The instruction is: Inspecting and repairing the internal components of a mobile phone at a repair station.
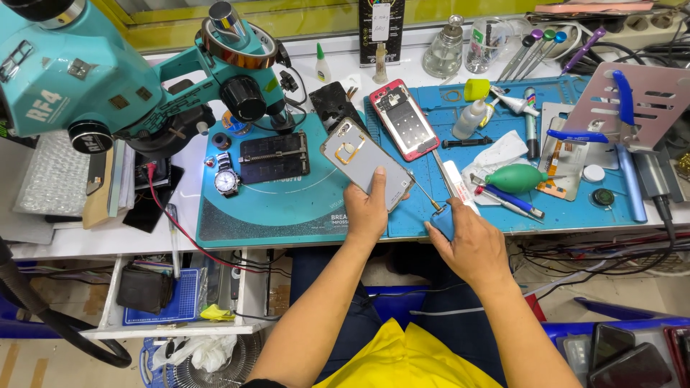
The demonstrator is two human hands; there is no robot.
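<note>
Above the mat's near edge, the left hand (366, 210) grips a silver phone (366, 164) tilted; beside it, the right hand (467, 241) apparently clasps a blue-handled screwdriver (443, 218).

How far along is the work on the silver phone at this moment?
Early. The left hand holds the silver phone back-up, its rear cover apparently in place. The right hand grips a blue-handled screwdriver, tip near the phone's lower edge. A red phone lies on the blue mat. No removed parts from the silver phone are visible.
</note>
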